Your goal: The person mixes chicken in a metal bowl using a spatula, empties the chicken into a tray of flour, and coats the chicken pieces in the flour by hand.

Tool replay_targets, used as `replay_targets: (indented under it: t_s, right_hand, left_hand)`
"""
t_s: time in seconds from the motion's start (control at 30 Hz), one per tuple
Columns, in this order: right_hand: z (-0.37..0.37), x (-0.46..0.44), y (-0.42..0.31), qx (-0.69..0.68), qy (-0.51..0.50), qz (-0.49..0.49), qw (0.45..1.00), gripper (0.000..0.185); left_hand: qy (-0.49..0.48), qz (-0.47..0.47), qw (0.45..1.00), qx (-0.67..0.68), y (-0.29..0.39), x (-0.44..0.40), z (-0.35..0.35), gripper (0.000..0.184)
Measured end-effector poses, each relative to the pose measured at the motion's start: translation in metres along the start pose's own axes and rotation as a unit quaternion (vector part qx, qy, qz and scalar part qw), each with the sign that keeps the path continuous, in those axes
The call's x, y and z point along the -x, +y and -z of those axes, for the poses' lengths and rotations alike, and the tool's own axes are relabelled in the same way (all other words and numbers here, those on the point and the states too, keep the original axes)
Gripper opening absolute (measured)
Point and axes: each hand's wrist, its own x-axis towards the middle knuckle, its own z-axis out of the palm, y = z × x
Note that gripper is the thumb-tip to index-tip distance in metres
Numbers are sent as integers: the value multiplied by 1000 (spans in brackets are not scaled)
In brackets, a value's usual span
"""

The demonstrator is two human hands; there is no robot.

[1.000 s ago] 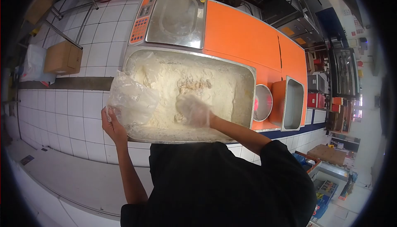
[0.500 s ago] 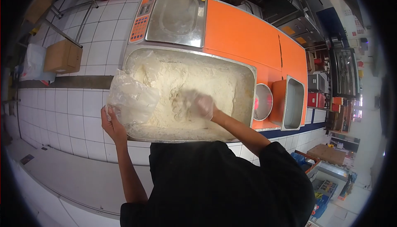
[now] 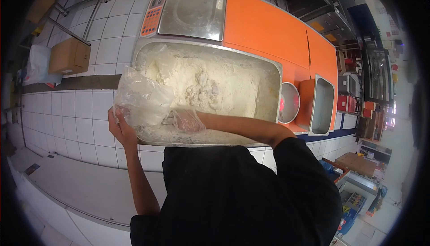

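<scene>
A clear plastic bag (image 3: 145,96) hangs over the left end of a metal tub (image 3: 278,73) of pale flour (image 3: 235,87). My left hand (image 3: 122,125) is closed on the bag's outer left edge, beyond the tub's wall. My right hand (image 3: 189,121), in a loose clear plastic glove, is low over the flour at the bag's right side. Its fingertips point left at the bag, and the crumpled film hides how they are bent. Several lumpy flour-coated pieces (image 3: 202,91) lie in the middle of the tub; their kind is not clear.
Behind the tub are a digital scale (image 3: 192,10) and an orange counter (image 3: 264,22). A round metal bowl (image 3: 291,102) and a deep rectangular metal pan (image 3: 323,107) stand to the right. On the left, a cardboard box (image 3: 69,57) sits by the tiled floor (image 3: 80,116).
My right hand has moved left and toward me, from the middle of the flour to the bag's side. The coated pieces show more plainly. My left hand keeps its grip on the bag.
</scene>
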Motion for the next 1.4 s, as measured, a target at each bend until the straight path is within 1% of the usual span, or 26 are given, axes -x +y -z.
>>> replay_targets:
  t_s: [0.03, 0.1, 0.13, 0.17, 0.23, 0.3, 0.33, 0.37, 0.43, 0.57, 0.63, 0.7, 0.73, 0.83, 0.9, 0.93, 0.97, 1.03, 1.07, 1.13, 1.17, 1.2, 1.23, 1.3, 1.33, 1.4]
  right_hand:
    - [-5, 6, 15, -1, 0, -2, 1000, 39]
    - [-23, 25, 63, -103, -3, -19, 994, 25]
    - [-17, 39, 70, -101, -6, -19, 995, 25]
    - [-8, 66, 72, -136, -44, -99, 985, 33]
    - [14, 111, 53, -168, -84, -179, 966, 42]
    - [43, 139, 6, -10, -108, -163, 981, 45]
    - [47, 146, 5, -9, -108, -165, 980, 45]
    - [53, 150, 5, 229, -124, -58, 964, 47]
    - [61, 150, 8, 453, -131, 50, 880, 50]
    - [75, 110, 39, 484, 132, 65, 863, 59]
    - [79, 93, 44, 482, 198, 69, 851, 62]
    - [88, 77, 28, 479, 227, -90, 843, 61]
    - [83, 75, 32, 479, 227, -89, 844, 61]
    - [64, 78, 33, 496, 286, -121, 811, 61]
    - [66, 77, 13, 285, 306, -150, 896, 64]
    - [75, 74, -2, 286, 305, -148, 896, 64]
    - [85, 71, -22, 176, 296, -312, 886, 65]
    - [89, 70, -17, 55, 274, -465, 840, 65]
    - [90, 71, 2, 104, 275, -400, 868, 62]
    - [79, 71, 29, 150, 277, -334, 889, 60]
    - [71, 58, 32, 381, 243, -250, 856, 59]
    - [66, 48, 34, 590, 192, -150, 770, 59]
    - [51, 45, 29, 590, 194, -151, 769, 59]
    - [19, 43, 12, 594, 85, -220, 769, 67]
    - [25, 47, 3, 594, 87, -220, 769, 67]
    - [52, 63, -35, 521, 89, -244, 813, 73]
  left_hand:
    - [1, -4, 1000, 2, -2, -2, 1, 30]
    - [2, -8, 1000, 4, -5, -1, 3, 30]
    - [3, -4, 1000, 7, -6, -2, 3, 30]
    - [3, 2, 1000, 9, -7, -1, 3, 31]
    - [4, 7, 1000, 12, -8, -1, 4, 31]
    - [5, 12, 1000, 16, -9, -1, 3, 31]
    - [0, 11, 1000, 17, -9, -1, 4, 31]
    - [-5, 9, 1000, 19, -8, -2, 4, 31]
    - [-9, 1, 1000, 14, -5, -2, 4, 31]
    - [-7, -3, 1000, 10, -4, -3, 3, 32]
    - [-4, -4, 1000, 2, -8, -3, 4, 32]
    - [-2, -5, 1000, -4, -8, -3, 3, 32]
    - [-2, -1, 1000, 2, -6, -3, 3, 33]
    - [-8, 5, 1000, 7, -7, -2, 3, 33]
    - [-9, 6, 1000, 7, -6, -4, 3, 33]
    - [-9, 3, 1000, 5, -6, -4, 3, 33]
    - [-8, 1, 1000, 2, -5, -4, 3, 33]
    - [-6, 4, 1000, 1, -5, -4, 3, 33]
    - [-6, 6, 1000, 2, -5, -4, 3, 33]
    - [-4, 13, 1000, 11, -6, -3, 2, 32]
    - [0, 17, 1000, 22, -6, -3, 1, 32]
    - [-1, 16, 1000, 23, -7, -4, 0, 32]
    - [-5, 11, 1000, 12, -8, -3, 2, 31]
    - [-10, 4, 1000, 1, -9, -4, 3, 31]
    - [-3, 13, 1000, 8, -10, -2, 3, 31]
    - [4, 20, 1000, 17, -8, -4, 2, 30]
